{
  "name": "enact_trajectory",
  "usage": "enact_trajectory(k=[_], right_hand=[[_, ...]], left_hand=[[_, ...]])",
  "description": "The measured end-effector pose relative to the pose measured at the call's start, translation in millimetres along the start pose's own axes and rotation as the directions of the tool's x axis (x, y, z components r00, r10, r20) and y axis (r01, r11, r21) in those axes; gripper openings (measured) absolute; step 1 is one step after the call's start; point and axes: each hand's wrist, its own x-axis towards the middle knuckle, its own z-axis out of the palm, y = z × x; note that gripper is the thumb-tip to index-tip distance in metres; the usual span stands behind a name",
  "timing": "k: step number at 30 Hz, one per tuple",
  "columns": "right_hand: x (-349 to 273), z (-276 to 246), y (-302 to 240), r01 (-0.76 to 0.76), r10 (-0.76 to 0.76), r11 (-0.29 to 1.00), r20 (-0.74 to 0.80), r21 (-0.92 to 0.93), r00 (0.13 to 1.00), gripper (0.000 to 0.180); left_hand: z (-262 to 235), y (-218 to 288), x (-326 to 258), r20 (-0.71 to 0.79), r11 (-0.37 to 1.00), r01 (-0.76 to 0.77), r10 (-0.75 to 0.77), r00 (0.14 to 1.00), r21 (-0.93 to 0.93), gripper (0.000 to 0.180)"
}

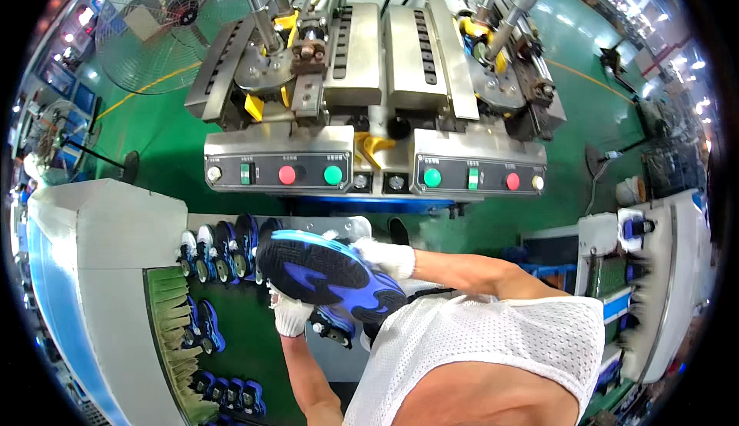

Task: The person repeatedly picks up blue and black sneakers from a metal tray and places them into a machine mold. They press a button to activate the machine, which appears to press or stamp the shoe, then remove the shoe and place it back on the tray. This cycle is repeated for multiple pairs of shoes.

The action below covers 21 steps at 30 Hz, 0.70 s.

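Between my hands is a sneaker (308, 269), its black and purple sole turned up toward me and a light blue edge along its far side. My left hand (292, 315), in a white knit glove, is closed on its near side, with the fingers partly hidden by the shoe. At its far right side, my right hand (387, 258), also gloved in white, grips the shoe; its fingertips are out of sight. Just below the held sneaker, another dark blue shoe (333, 326) lies on a grey surface (348, 360).
Ahead stands a two-station metal machine (354, 56) with button panels (279, 168). Several shoes (225, 250) line up at left, others (231, 394) sit on a green conveyor beside a white housing with a fringed opening (173, 334). A second housing (666, 287) stands right.
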Motion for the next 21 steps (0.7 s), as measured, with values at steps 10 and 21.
enact_trajectory(k=[10, 21], right_hand=[[-104.0, -37.3, -174.5, 0.430, -0.455, 0.876, -0.078, -0.219, 0.887, 0.074], [-109.9, -25.0, -165.7, 0.634, -0.642, 0.761, -0.022, -0.138, 0.766, 0.094]], left_hand=[[103.2, 11.7, 84.5, -0.157, 0.897, -0.042, -0.031, 0.987, -0.439, 0.048], [45.3, -88.0, 60.0, -0.430, 0.959, 0.260, -0.284, 0.857, -0.113, 0.056]])
